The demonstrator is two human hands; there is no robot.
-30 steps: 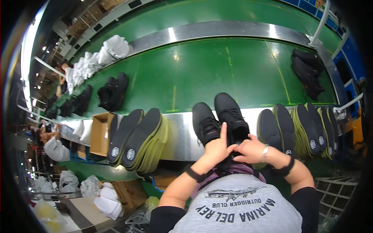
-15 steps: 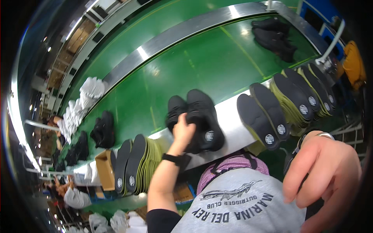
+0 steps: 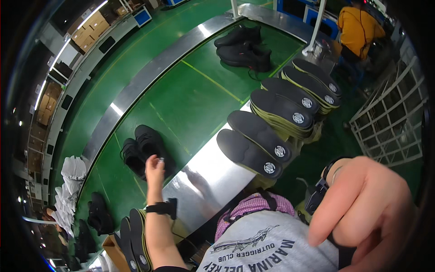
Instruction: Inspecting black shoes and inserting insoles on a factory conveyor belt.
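Observation:
A pair of black shoes sits on the green conveyor belt, left of the middle. My left hand is at the heel end of the nearer shoe, its fingers slightly apart and no longer wrapped round it; whether a fingertip still touches is unclear. Large and close at the lower right is my right hand, its fingers curled in. Anything inside that hand is hidden. Two dark insoles with round white marks lie side by side on the steel ledge, between my hands.
Stacked insoles line the ledge further right, and others stand at lower left beside a cardboard box. More black shoes lie on the far belt. White bundles rest at left. A person in orange is beyond a white rack.
The shoe pair has gone from the steel ledge onto the green belt, and my left hand has loosened from it. My view has swung right. The right hand stays curled.

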